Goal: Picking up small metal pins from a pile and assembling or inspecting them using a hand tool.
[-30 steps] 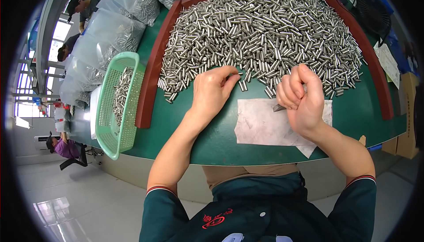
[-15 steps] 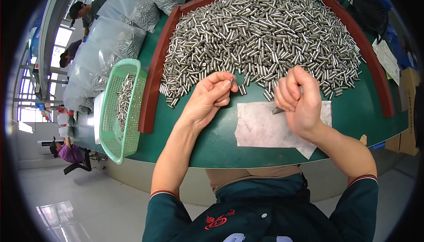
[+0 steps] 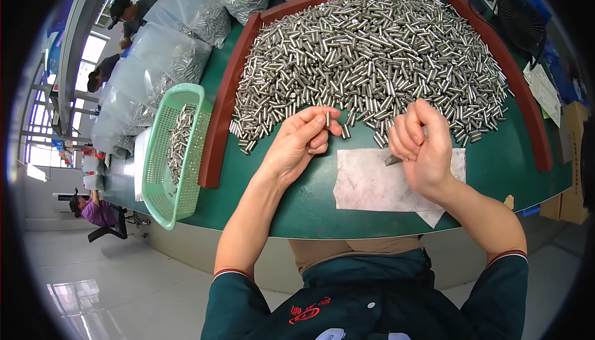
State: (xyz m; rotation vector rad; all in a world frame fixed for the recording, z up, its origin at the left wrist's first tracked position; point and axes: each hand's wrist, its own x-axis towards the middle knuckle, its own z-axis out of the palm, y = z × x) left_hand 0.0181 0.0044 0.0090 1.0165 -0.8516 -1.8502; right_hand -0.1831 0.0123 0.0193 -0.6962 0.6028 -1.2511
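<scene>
A small shiny metal pin (image 3: 328, 119) stands between the thumb and fingertips of my left hand (image 3: 297, 145), at the front edge of a big heap of such metal pins (image 3: 378, 55). My right hand (image 3: 424, 148) is curled closed over a smudged white cloth (image 3: 365, 182). From the little-finger side of that fist pokes the end of a dark grey, flat-faced piece (image 3: 392, 161); the rest of it is hidden in the palm. A few loose pins (image 3: 346, 132) lie on the green tabletop just right of my left fingertips.
Dark red rails (image 3: 227, 101) border the heap. To the left stands a light green basket (image 3: 201, 126) partly filled with pins. Clear plastic bags (image 3: 176, 58) of pins line the far left. A black fan (image 3: 520, 21) sits at the far right. Other people (image 3: 96, 210) are at the left.
The whole view has shifted slightly. Both hands keep nearly the same pose, and the pin at my left fingertips now shows more upright.
</scene>
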